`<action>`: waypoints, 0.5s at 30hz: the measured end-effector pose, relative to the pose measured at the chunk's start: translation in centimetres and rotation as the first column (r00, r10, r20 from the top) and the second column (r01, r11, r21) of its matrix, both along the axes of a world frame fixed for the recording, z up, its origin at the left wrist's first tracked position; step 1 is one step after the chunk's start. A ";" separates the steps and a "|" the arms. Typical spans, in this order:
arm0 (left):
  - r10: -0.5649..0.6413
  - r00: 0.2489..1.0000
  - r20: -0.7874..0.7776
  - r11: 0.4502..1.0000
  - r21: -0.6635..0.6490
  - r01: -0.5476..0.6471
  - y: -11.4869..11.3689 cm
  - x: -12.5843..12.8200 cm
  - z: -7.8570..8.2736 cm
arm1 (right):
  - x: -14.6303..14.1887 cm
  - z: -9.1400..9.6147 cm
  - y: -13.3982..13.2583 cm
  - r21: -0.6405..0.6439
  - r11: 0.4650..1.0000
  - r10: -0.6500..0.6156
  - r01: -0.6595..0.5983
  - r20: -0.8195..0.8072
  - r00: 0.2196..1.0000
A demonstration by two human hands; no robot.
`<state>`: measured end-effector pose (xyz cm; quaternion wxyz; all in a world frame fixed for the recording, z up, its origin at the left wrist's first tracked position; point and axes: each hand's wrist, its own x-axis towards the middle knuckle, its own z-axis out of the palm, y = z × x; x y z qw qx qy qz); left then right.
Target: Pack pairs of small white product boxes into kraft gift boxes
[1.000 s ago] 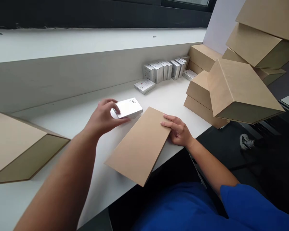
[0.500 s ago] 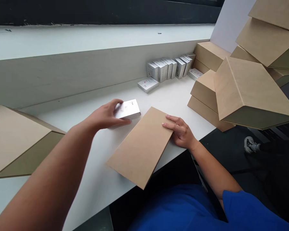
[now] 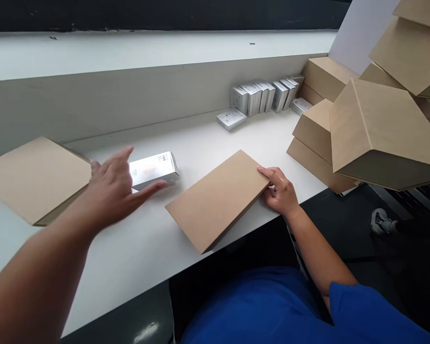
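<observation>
My right hand [image 3: 281,191] grips the far right corner of a flat-topped brown cardboard box [image 3: 218,200], thumb side on top and fingers partly hidden beneath. That box is tilted over the table's front edge. My left hand [image 3: 112,188] is spread, fingers apart, beside a silver-white carton [image 3: 153,169] that lies on the white table. Part of the carton's left end is hidden behind the hand. Left of that hand sits another brown cardboard box [image 3: 39,177], close to the fingertips.
A row of several silver cartons [image 3: 254,100] stands against the wall, with one carton [image 3: 231,119] lying flat in front. Brown boxes [image 3: 383,129] are stacked at the right, some jutting past the table edge. A person's shoe [image 3: 382,221] is on the floor at right.
My left hand has let go of the silver-white carton and moved left, its fingers opening. The carton now lies on the table further left. My right hand still holds the brown box, now turned slightly.
</observation>
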<state>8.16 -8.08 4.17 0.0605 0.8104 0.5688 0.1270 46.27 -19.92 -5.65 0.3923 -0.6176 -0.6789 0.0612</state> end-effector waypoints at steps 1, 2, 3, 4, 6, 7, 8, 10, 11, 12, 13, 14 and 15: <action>0.023 0.987 0.161 0.999 -0.044 -0.016 -2.2 0.1 -0.6 | 0.0 0.0 0.0 -0.014 1.000 -0.008 0.007 -0.036 0.999; 0.043 0.945 0.325 0.998 -0.060 -0.025 -4.6 0.4 -1.5 | 0.1 0.1 0.0 -0.029 0.999 -0.023 0.021 -0.082 0.996; 0.050 0.905 0.422 0.998 -0.053 -0.030 -7.0 0.8 -2.7 | 0.1 0.1 0.1 -0.053 0.998 -0.043 0.037 -0.133 0.990; 0.063 0.889 0.454 0.997 -0.065 -0.037 -9.3 1.4 -4.0 | 0.1 0.1 0.2 -0.084 0.995 -0.066 0.051 -0.181 0.981; 0.144 0.908 0.393 0.989 -0.091 -0.118 -12.9 2.7 -6.8 | 0.1 0.1 0.5 -0.146 0.987 -0.106 0.070 -0.254 0.961; 0.143 0.906 0.397 0.990 -0.060 -0.130 -14.1 3.5 -7.9 | 0.1 0.1 0.7 -0.171 0.982 -0.123 0.077 -0.278 0.953; 0.114 0.900 0.422 0.993 -0.016 -0.119 -14.9 4.2 -8.9 | 0.0 0.2 0.7 -0.190 0.978 -0.138 0.084 -0.291 0.947; 0.045 0.887 0.460 0.990 0.097 -0.101 -15.8 5.3 -9.9 | -0.1 0.3 0.7 -0.217 0.970 -0.171 0.108 -0.298 0.939; 0.013 0.889 0.458 0.985 0.149 -0.091 -16.0 5.7 -10.1 | -0.2 0.4 0.6 -0.229 0.966 -0.186 0.119 -0.297 0.937; -0.005 0.899 0.437 0.978 0.189 -0.087 -16.2 6.0 -10.0 | -0.3 0.5 0.4 -0.238 0.963 -0.196 0.126 -0.299 0.934; -0.007 0.913 0.407 0.972 0.216 -0.089 -16.3 6.2 -9.8 | -0.5 0.5 0.2 -0.242 0.961 -0.203 0.130 -0.306 0.930; 0.005 0.927 0.376 0.968 0.230 -0.098 -16.4 6.4 -9.5 | -0.6 0.5 -0.1 -0.239 0.962 -0.210 0.136 -0.319 0.924; 0.030 0.936 0.351 0.965 0.234 -0.118 -16.4 6.5 -9.1 | -0.7 0.5 -0.5 -0.228 0.963 -0.217 0.145 -0.334 0.917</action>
